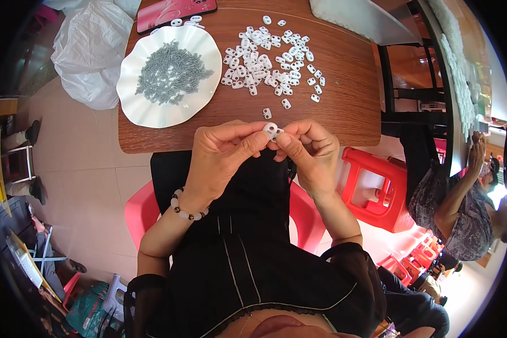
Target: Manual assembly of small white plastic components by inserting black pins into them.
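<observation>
Above the near edge of the table, my left hand and my right hand meet, fingertips pinched on a small white plastic piece with round holes. It resembles a cord lock part. Fingers cover some of it, so whether it is one piece or two joined I cannot tell. Just beyond lies a loose white two-holed piece. A spread pile of similar white pieces covers the middle of the table. To the left, a white wavy-rimmed plate holds a heap of small grey springs.
A pink phone lies at the far left of the brown table, with several larger white pieces beside it. A white plastic bag hangs by the left edge. Right of me stands a red stool; another person sits beyond.
</observation>
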A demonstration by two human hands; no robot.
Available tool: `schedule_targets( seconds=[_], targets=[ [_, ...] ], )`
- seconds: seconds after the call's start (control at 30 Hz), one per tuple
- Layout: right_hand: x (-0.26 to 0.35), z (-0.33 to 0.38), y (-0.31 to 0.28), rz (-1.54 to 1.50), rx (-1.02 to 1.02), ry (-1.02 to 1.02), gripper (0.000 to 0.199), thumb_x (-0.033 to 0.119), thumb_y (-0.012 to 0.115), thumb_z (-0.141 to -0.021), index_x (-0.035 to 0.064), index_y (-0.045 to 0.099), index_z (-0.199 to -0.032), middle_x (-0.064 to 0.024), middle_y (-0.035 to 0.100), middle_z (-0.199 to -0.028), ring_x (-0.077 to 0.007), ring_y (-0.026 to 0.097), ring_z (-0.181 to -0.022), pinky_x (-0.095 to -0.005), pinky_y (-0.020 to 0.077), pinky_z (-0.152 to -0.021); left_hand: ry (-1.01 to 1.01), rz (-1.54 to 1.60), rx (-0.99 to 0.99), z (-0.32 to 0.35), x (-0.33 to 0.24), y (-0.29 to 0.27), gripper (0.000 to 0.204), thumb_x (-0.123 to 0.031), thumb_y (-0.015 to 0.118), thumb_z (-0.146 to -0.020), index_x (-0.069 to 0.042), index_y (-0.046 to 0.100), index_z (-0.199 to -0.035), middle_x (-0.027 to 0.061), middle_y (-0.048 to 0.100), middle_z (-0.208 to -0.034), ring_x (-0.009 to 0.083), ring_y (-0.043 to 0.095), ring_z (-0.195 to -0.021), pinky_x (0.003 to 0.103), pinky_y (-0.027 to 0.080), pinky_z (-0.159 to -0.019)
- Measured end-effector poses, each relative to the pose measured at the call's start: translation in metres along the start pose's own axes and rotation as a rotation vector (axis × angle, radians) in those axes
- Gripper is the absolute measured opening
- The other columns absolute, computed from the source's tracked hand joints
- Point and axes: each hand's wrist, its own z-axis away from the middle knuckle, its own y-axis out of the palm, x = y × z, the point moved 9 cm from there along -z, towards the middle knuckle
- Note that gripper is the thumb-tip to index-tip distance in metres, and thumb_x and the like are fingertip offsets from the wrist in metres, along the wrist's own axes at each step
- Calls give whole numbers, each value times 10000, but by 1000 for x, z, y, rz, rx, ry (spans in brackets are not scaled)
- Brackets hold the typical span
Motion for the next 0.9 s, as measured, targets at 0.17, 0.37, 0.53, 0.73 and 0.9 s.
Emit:
schedule_targets(
  seconds=[0.17,0.37,0.53,0.73,0.9],
  targets=[
    [2,2,6,-1,97,-90,286,52,666,-859,-22,537,-1103,-41,619,-898,-80,583,-808,-209,481,-736,-51,15,58,3,-5,1,200,-79,662,-862,22,680,-1033,55,668,-829,68,567,-700,200,463,-628],
    [21,4,22,118,208,-298,459,188,635,-891,-38,477,-1258,-123,560,-1108,-170,546,-1028,-272,463,-836,-117,59,81,8,-8,5,209,-102,685,-848,25,687,-1013,63,678,-814,64,578,-684,203,474,-616],
    [31,4,35,414,350,-458,541,406,480,-950,-49,529,-1238,-213,510,-1276,-289,515,-1110,-380,426,-912,-178,131,127,10,-6,9,205,-101,705,-831,26,694,-991,53,667,-772,65,579,-666,202,474,-603],
    [30,5,39,373,390,-450,489,388,469,-959,-33,570,-1184,-171,602,-1171,-274,537,-1045,-384,424,-901,-164,145,162,11,-7,9,179,-85,707,-824,33,698,-958,54,655,-756,68,568,-652,202,465,-596],
    [29,6,40,381,366,-461,482,394,461,-961,-28,579,-1160,-165,611,-1158,-268,545,-1024,-377,433,-885,-150,198,171,10,-3,9,168,-83,700,-828,34,698,-949,54,655,-755,74,565,-650,204,468,-603]
  ],
)
